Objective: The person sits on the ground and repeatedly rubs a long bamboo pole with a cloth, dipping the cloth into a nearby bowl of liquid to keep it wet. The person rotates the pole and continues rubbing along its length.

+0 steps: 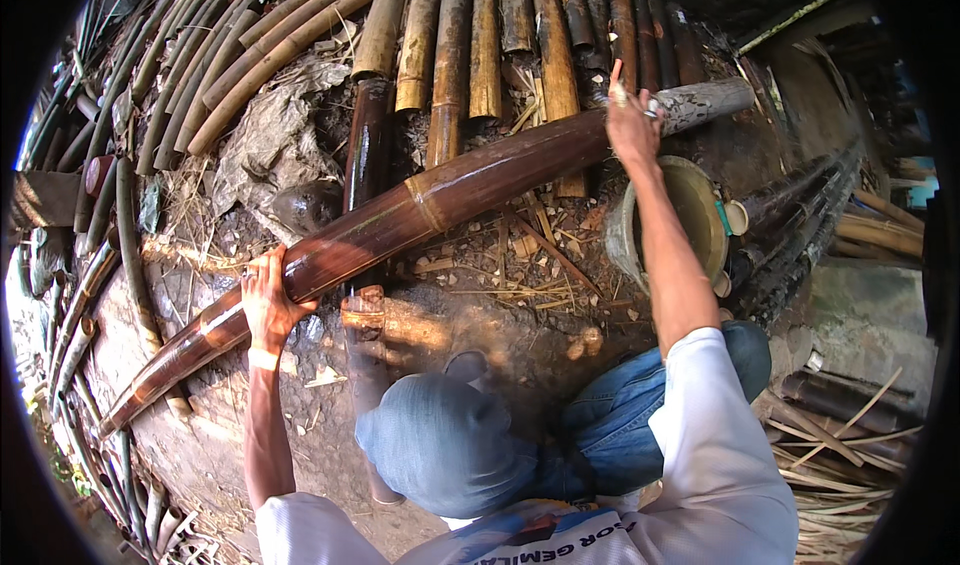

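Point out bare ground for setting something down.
Barest ground: outside the left forearm, near side of the held bamboo pole. Crowded: beyond the pole, with cut bamboo lengths, and by the right forearm, with the basin.

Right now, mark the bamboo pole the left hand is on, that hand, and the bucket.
Bamboo pole (428,203): head view, pale joint band near mid-length.
Left hand (268,300): head view, back of the hand.
Bucket (624,231): head view, outer wall, left side.

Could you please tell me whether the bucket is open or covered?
Open: no lid covers the bucket, and its inside shows past the right forearm.
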The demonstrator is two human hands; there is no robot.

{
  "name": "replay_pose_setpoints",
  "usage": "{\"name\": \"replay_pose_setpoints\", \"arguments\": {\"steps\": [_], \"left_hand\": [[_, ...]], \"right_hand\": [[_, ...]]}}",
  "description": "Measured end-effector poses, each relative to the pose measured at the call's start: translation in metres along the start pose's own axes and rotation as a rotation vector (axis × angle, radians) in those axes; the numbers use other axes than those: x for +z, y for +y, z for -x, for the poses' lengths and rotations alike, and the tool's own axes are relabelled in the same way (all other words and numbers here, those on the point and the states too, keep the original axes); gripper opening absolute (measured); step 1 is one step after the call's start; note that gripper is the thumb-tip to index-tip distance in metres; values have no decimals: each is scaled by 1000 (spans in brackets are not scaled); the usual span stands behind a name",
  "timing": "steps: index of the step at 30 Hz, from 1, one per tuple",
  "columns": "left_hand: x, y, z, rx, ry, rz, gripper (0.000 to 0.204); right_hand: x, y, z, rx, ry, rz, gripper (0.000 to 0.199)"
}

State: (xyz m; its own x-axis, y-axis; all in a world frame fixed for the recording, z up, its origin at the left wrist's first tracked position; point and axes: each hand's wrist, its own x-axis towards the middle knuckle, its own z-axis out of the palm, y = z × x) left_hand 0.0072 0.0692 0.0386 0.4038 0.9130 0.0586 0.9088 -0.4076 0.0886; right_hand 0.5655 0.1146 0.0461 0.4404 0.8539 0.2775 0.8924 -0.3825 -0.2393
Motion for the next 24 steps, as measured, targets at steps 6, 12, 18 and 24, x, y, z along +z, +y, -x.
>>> {"name": "replay_pose_setpoints", "arguments": {"steps": [6, 12, 18, 24], "left_hand": [[11, 10, 26, -48, 132, -74, 106], [6, -8, 25, -182, 123, -101, 96], [19, -9, 27, -113, 212, -147, 99], [19, -9, 37, -50, 284, -98, 84]], "right_hand": [[22, -212, 143, -751, -290, -4, 28], [-8, -97, 55, 56, -294, -498, 39], [-4, -65, 8, -8, -58, 11, 40], [48, -199, 128, -692, -52, -424, 34]]}}
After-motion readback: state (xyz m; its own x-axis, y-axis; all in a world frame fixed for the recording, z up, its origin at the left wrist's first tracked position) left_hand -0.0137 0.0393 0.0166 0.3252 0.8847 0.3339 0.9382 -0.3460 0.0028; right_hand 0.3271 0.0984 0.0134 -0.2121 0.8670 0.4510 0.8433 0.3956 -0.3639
